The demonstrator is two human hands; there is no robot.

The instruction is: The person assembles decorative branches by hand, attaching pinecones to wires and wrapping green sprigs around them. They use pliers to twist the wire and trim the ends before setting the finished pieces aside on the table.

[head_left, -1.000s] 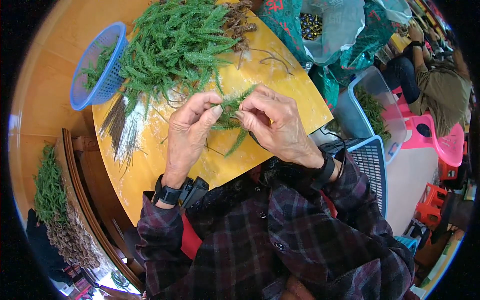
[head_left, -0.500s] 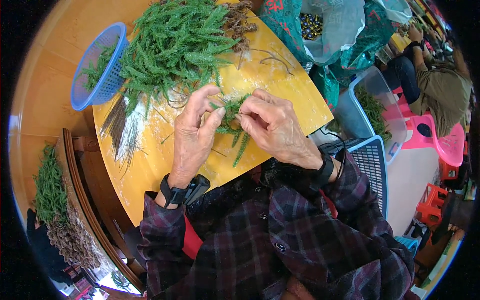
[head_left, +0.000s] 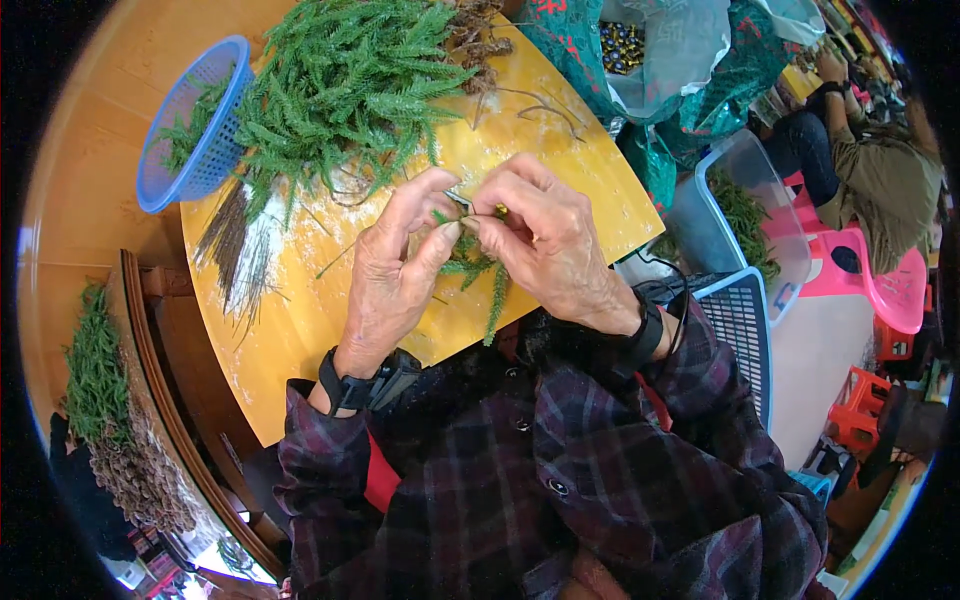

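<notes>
Hands meet above the near edge of the yellow table (head_left: 300, 330), roughly at its middle. Left hand (head_left: 390, 275) with thumb and forefinger pressed together, pinching the top of a small bundle of green sprigs (head_left: 478, 272); remaining fingers curled loosely beneath. Right hand (head_left: 545, 240) just beside, fingertips touching the same spot from the other side, thumb and forefinger closed on what looks like a thin pale strand or stem at the bundle's head; too small to tell which.

Long axis of the sprigs: hanging down from the pinch toward the near edge, tips pointing at the plaid sleeve (head_left: 500, 470), slightly tilted to the right. Bundle therefore below and between both sets of fingers, held clear of the tabletop or barely brushing it; cannot tell which. Neither hand nearer than the other: both on it.

Toward the far edge, well apart from the hands, a large heap of the same green plants (head_left: 340, 90), roots trailing to the left corner. Blue plastic basket (head_left: 195, 125) at the far left edge, a few sprigs inside. Black bands on both wrists. Off to the right, a clear tub (head_left: 735, 165) and a seated person (head_left: 865, 160).
</notes>
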